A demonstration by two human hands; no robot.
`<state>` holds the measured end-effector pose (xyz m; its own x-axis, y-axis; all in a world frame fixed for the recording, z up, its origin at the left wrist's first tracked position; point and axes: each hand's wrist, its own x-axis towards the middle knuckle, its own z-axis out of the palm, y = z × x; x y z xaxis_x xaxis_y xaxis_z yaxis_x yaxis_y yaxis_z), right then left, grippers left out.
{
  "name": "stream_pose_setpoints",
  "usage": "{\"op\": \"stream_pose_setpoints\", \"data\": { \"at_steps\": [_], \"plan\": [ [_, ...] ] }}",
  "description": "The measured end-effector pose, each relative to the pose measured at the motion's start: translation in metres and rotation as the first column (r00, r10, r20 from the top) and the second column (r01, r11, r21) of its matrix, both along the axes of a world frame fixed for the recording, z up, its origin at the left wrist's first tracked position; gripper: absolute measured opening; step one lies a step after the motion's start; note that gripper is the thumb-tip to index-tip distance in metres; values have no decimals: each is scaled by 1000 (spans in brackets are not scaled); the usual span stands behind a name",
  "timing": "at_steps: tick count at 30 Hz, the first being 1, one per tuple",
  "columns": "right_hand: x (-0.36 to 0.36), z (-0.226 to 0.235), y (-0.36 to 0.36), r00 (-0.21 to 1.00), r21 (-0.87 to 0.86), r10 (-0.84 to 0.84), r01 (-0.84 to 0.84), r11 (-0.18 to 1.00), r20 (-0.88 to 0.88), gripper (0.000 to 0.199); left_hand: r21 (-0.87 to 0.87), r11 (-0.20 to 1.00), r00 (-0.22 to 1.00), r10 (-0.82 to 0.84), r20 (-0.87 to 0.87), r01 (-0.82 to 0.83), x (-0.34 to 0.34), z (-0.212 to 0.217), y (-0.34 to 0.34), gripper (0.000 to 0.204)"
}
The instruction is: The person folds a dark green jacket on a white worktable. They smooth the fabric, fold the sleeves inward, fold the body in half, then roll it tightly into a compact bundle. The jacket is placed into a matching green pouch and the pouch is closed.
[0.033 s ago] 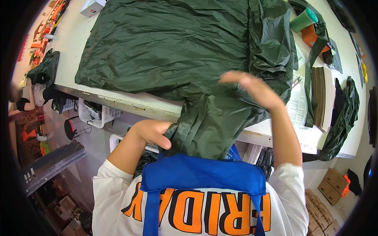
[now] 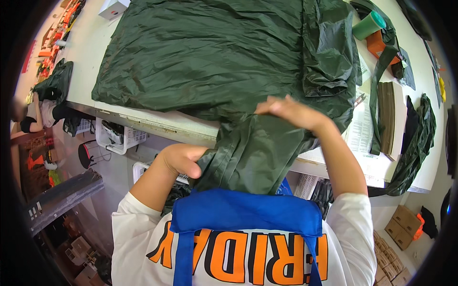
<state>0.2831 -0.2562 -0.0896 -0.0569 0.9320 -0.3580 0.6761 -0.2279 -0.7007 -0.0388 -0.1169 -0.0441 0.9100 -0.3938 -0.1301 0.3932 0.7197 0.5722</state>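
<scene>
A large dark green garment [image 2: 205, 57] of thin, shiny fabric lies spread and wrinkled over the white table [image 2: 164, 117]. A narrower, sleeve-like part [image 2: 257, 157] of it hangs over the near edge towards my apron. My left hand [image 2: 183, 159] grips this part at its left side, thumb on top and the other fingers hidden beneath the cloth. Over the upper end of the same part is my right hand [image 2: 291, 112], its fingers stretched out and slightly blurred. Whether it touches the cloth I cannot tell. My blue apron [image 2: 248, 209] covers the lower end.
On the right stand a green thread cone [image 2: 369, 25], an orange box [image 2: 381, 46] and a stack of brown card [image 2: 391, 119]. Dark cloth [image 2: 415, 148] hangs off the table there. A white basket [image 2: 119, 136] sits below the edge. Another person [image 2: 36, 117] works at far left.
My right hand has moved left and slightly nearer to me over the sleeve-like part. My left hand keeps its hold, and the cloth by it has shifted slightly.
</scene>
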Motion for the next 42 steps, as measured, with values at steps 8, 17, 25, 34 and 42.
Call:
{"op": "stream_pose_setpoints", "data": {
  "at_steps": [8, 17, 25, 34, 42],
  "plan": [
    [-32, -69, -18, 852, -243, -142, 18, 970, -504, 60, -340, 349, 365, 931, 18, -873, 4, 35, 13, 106],
    [-7, 18, -36, 991, -33, -100, 98, 995, -85, 55, 356, 19, -59, 977, -206, -934, -24, -69, 32, 60],
    [-19, -2, -91, 858, 166, -396, 360, 918, 328, 21, 971, 184, 528, 846, -77, -155, -6, -114, -65, 34],
    [4, -26, -80, 805, 208, -469, 420, 883, 364, 36, 906, 126, 545, 829, 128, -404, 35, -113, -35, 21],
    [20, -46, -69, 609, 5, -258, 385, 923, 750, 36, 957, 289, 811, 558, -177, 10, -51, -111, -82, 20]
  ]
}}
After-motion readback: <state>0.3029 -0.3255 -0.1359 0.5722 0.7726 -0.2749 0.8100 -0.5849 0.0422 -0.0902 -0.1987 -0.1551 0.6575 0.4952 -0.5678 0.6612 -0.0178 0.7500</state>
